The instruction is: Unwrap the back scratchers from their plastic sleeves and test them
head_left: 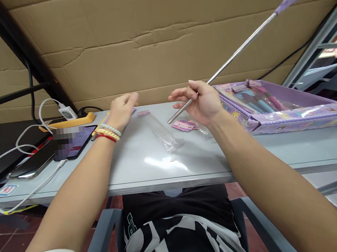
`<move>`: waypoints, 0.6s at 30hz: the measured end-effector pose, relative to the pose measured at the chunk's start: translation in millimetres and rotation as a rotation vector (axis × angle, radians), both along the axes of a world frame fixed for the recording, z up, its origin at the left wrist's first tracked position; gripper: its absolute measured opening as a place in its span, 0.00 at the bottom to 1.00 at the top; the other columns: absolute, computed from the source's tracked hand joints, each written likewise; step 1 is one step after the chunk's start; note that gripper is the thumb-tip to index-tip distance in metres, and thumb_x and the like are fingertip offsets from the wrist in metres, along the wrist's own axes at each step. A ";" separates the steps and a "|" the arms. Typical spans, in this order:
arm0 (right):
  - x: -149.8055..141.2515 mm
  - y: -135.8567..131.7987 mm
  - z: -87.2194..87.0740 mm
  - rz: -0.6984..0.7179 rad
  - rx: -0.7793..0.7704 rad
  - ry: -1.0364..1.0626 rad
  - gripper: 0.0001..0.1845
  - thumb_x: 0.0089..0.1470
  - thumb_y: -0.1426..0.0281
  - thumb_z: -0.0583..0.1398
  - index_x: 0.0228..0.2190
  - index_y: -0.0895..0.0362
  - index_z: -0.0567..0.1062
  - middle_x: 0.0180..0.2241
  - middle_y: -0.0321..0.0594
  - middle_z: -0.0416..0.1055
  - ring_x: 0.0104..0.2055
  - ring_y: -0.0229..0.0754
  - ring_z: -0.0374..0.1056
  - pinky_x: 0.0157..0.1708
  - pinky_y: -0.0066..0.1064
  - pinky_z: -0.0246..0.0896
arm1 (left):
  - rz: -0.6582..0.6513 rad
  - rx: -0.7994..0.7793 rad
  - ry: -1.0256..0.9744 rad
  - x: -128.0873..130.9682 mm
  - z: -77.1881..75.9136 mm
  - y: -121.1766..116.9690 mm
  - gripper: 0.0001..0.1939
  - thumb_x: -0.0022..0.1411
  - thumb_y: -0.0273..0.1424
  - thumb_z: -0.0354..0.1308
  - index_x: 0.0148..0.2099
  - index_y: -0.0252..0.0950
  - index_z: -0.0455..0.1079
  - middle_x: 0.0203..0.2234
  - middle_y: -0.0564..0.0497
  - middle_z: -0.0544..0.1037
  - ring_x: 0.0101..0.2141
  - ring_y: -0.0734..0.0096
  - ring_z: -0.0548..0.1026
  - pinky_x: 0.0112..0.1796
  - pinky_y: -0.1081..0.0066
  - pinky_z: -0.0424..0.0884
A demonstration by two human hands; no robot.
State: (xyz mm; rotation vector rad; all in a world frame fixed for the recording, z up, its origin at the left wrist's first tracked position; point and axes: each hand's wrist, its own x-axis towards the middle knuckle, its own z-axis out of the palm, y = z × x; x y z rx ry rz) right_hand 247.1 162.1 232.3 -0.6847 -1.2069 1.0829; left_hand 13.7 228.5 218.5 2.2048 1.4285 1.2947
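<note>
My right hand is closed round a thin silver metal rod with a purple fringed end. The rod slants up to the right, and its purple tip is smeared by motion. My left hand hovers over the back of the table, its fingertips blurred and partly hidden. Just beyond its fingers a small purple piece shows. Between the hands lies a clear plastic sleeve with a pink printed top. Below the rod's lower end rest pink printed cards.
A purple open box holding pens in wrappers stands on the right of the grey table. Two phones with white cables lie at the left, before a yellow power strip. Behind rises a cardboard wall.
</note>
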 end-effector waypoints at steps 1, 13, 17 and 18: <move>-1.1 0.8 -1.4 -0.015 0.011 -0.016 0.30 0.55 0.54 0.58 0.14 0.56 0.51 0.30 0.42 0.73 0.38 0.43 0.71 0.35 0.34 0.66 | -0.187 -0.047 -0.017 14.8 -0.9 -10.3 0.26 0.66 0.49 0.44 0.43 0.33 0.73 0.36 0.46 0.80 0.35 0.67 0.74 0.38 0.69 0.68; 25.2 8.2 5.5 -0.180 0.084 0.229 0.19 0.51 0.55 0.58 0.20 0.54 0.62 0.29 0.39 0.72 0.35 0.41 0.72 0.33 0.35 0.66 | -0.446 -0.220 0.209 31.7 -3.4 -24.9 0.27 0.65 0.50 0.43 0.22 0.39 0.45 0.17 0.57 0.49 0.20 0.76 0.49 0.24 0.69 0.45; 62.0 14.2 12.6 -0.428 0.184 0.501 0.20 0.56 0.54 0.51 0.21 0.53 0.58 0.23 0.34 0.63 0.26 0.36 0.66 0.26 0.31 0.62 | -0.255 -0.249 0.261 7.6 0.4 -12.3 0.29 0.63 0.52 0.47 0.18 0.39 0.45 0.15 0.57 0.47 0.19 0.76 0.47 0.25 0.68 0.43; 66.8 15.3 13.6 -0.467 0.188 0.533 0.19 0.57 0.55 0.50 0.21 0.53 0.57 0.22 0.32 0.61 0.23 0.34 0.64 0.24 0.30 0.61 | -0.219 -0.251 0.268 5.4 0.8 -11.2 0.30 0.62 0.53 0.48 0.18 0.39 0.46 0.15 0.57 0.47 0.19 0.75 0.47 0.25 0.68 0.44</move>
